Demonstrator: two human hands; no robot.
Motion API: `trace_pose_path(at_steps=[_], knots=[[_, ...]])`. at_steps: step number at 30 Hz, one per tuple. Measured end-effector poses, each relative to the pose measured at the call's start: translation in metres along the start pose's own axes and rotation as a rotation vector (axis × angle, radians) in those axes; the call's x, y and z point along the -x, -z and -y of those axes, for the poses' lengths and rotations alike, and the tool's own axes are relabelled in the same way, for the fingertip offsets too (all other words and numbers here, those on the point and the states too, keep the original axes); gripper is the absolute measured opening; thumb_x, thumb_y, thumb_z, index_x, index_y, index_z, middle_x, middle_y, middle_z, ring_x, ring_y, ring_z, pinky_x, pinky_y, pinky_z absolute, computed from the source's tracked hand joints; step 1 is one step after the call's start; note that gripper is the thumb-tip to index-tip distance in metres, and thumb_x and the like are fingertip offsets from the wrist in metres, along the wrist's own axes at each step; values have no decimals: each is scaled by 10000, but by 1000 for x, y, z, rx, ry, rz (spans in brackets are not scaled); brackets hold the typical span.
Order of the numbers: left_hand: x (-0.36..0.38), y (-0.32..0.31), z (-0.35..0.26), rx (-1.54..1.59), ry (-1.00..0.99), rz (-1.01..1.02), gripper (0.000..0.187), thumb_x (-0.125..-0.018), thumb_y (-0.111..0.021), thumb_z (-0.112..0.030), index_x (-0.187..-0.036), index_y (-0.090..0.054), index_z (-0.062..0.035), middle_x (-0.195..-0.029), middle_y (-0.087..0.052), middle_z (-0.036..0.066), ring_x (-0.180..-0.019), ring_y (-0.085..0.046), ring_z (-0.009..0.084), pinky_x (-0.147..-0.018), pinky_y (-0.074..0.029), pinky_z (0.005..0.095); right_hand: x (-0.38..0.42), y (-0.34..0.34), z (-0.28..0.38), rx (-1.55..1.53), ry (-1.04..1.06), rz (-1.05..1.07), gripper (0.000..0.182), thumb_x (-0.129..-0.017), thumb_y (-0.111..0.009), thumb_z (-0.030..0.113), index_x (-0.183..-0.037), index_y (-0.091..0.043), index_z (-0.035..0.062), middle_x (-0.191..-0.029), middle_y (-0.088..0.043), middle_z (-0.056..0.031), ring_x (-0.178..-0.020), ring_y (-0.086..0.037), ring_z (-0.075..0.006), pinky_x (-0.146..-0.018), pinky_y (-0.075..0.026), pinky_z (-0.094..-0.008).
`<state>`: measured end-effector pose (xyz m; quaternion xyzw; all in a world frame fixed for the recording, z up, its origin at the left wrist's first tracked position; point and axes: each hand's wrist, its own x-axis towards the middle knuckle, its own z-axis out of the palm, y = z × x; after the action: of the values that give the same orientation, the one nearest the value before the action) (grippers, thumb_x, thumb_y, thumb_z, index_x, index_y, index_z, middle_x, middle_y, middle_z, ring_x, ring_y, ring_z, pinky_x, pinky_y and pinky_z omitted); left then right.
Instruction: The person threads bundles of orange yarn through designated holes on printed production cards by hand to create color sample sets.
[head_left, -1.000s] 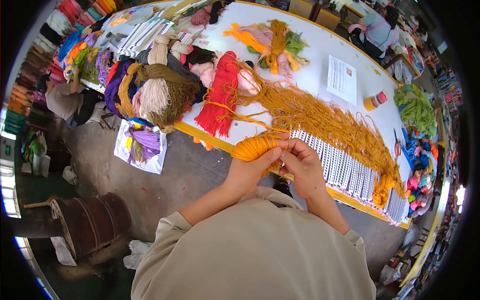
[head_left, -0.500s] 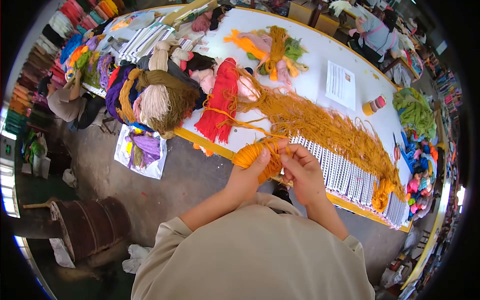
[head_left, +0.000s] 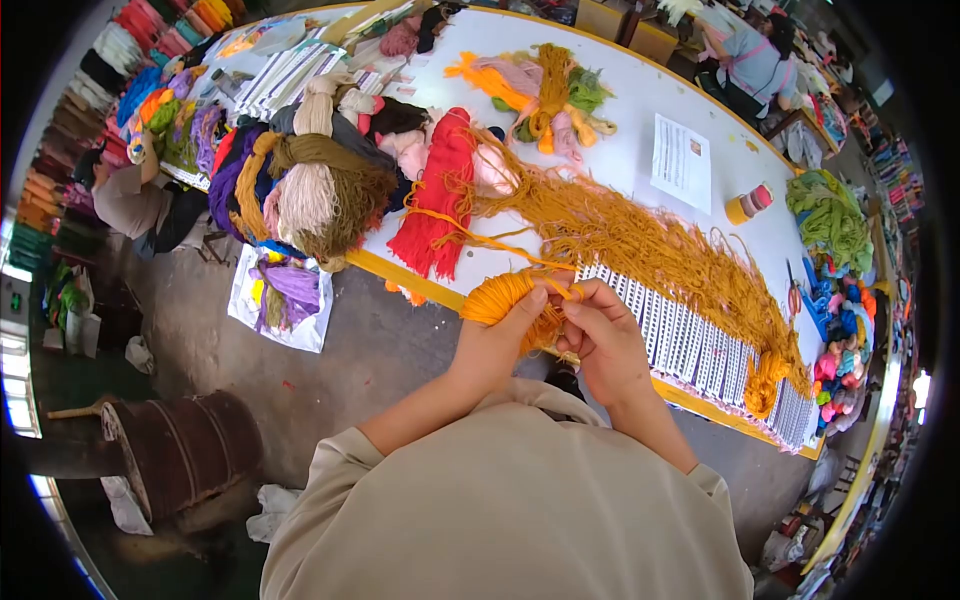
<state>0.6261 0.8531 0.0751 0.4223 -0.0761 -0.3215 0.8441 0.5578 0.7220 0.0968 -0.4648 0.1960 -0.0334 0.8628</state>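
An orange yarn bundle (head_left: 497,298) is wrapped in the fingers of my left hand (head_left: 497,340), just off the table's near edge. Close beside it, my right hand (head_left: 608,345) pinches an orange strand at the bundle's right end. From the bundle a loose strand runs up and left across the red yarn (head_left: 446,190). A long tangled spread of golden-orange yarn (head_left: 640,235) lies on the table (head_left: 620,110), partly over rows of black-and-white printed cards (head_left: 690,345). A small orange skein (head_left: 763,385) rests at the right end of those cards.
A big heap of yarn skeins (head_left: 305,200) stands at the table's left. Further back are mixed skeins (head_left: 553,100), a printed sheet (head_left: 682,165), a thread spool (head_left: 750,204) and scissors (head_left: 793,290). One person (head_left: 135,200) sits left, another (head_left: 750,65) back right. A rusty barrel (head_left: 185,450) lies lower left.
The bundle and my left hand have shifted slightly left and up. The strand at my right fingertips looks thicker and more bunched. The person at the left has raised an arm.
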Motion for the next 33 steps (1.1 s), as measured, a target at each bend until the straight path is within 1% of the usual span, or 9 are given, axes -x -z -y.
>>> trace_pose_path(at_steps=[4,8,9,13,16,19,26,30,33], knots=[[-3,14,3,-271,-191,1,247,-1019,-475,-170,-1018,-623,27,-1050,-649,100,-983,-606,166,-829,-514,316,3,3,11,-66,-85,14,71,-934,-583,156,-927,-555,91,-660,-472,41,-521,-373,-45,-497,-384,-226],[-5,29,-12,109,-42,166,378,-1044,-393,-313,-900,-574,-15,-987,-655,138,-923,-611,199,-725,-502,300,0,10,20,66,-97,-67,109,-951,-584,195,-925,-559,92,-622,-444,50,-485,-335,-37,-462,-336,-202],[-4,29,-19,90,80,223,415,-1040,-377,-365,-955,-580,-13,-1046,-645,142,-946,-607,200,-707,-500,303,-2,14,18,212,65,-87,139,-960,-577,204,-956,-584,65,-641,-493,38,-497,-384,-33,-457,-348,-197],[-3,34,-20,50,297,352,561,-1023,-320,-489,-1149,-572,-4,-1283,-560,142,-1126,-558,202,-771,-514,335,9,1,29,620,9,1,203,-972,-563,203,-1034,-623,19,-715,-608,7,-594,-529,-39,-518,-442,-196],[-1,18,-21,207,171,312,606,-1013,-319,-510,-1283,-521,-6,-1394,-480,117,-1247,-482,199,-893,-498,361,5,9,5,824,-82,119,174,-948,-586,150,-1076,-607,33,-835,-652,-27,-609,-572,-78,-527,-471,-231],[-3,30,-21,141,119,324,616,-1009,-339,-505,-1313,-502,5,-1412,-466,114,-1267,-468,203,-979,-459,386,2,3,-6,746,271,-51,181,-923,-628,99,-1087,-573,47,-960,-650,-41,-691,-572,-48,-523,-483,-192],[4,12,-8,48,106,267,686,-991,-366,-532,-1374,-441,32,-1468,-401,129,-1323,-418,238,-1053,-395,406,2,-2,-7,454,115,87,114,-911,-631,74,-1020,-597,62,-927,-599,17,-734,-542,-29,-547,-459,-187],[6,8,-8,84,101,211,512,-1020,-421,-371,-1337,-486,26,-1353,-500,125,-1218,-496,218,-992,-442,386,3,-1,-7,432,112,61,106,-906,-638,76,-1007,-608,64,-915,-591,25,-725,-538,-27,-539,-448,-183],[6,4,-9,98,67,131,392,-1024,-459,-268,-1273,-539,24,-1241,-584,116,-1114,-566,193,-923,-495,360,3,-1,-6,339,93,16,88,-897,-645,77,-972,-614,43,-1116,-617,-36,-694,-528,-49,-538,-457,-205]])
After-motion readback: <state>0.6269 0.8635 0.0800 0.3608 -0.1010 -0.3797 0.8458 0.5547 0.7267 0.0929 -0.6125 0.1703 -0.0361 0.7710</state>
